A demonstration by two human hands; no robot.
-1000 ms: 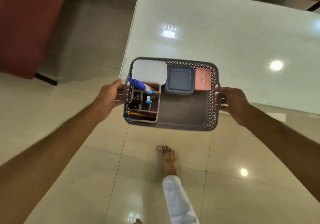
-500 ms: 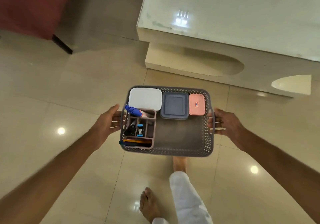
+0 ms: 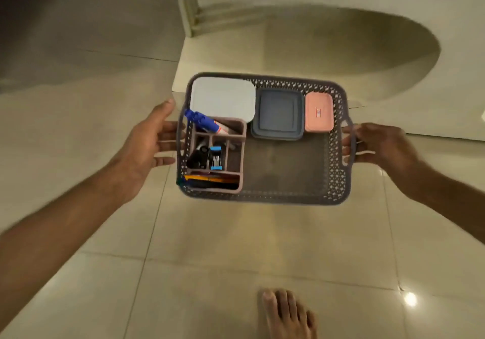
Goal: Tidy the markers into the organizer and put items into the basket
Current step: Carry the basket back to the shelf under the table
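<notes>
You hold the basket (image 3: 265,197) level above the floor, left hand (image 3: 147,141) and right hand (image 3: 380,144) hooking fingers through its end handles. That keeps the organizer (image 3: 237,155), with its blue marker (image 3: 200,120), in the basket's left end.

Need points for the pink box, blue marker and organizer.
pink box (image 3: 319,112), head view, lid centre.
blue marker (image 3: 200,120), head view, blue cap end.
organizer (image 3: 242,139), head view, right outer wall.

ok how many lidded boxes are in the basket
3, in a row along the far side of the basket: a white box on the left, a dark grey box in the middle, a pink box on the right. None seems hidden.
</notes>
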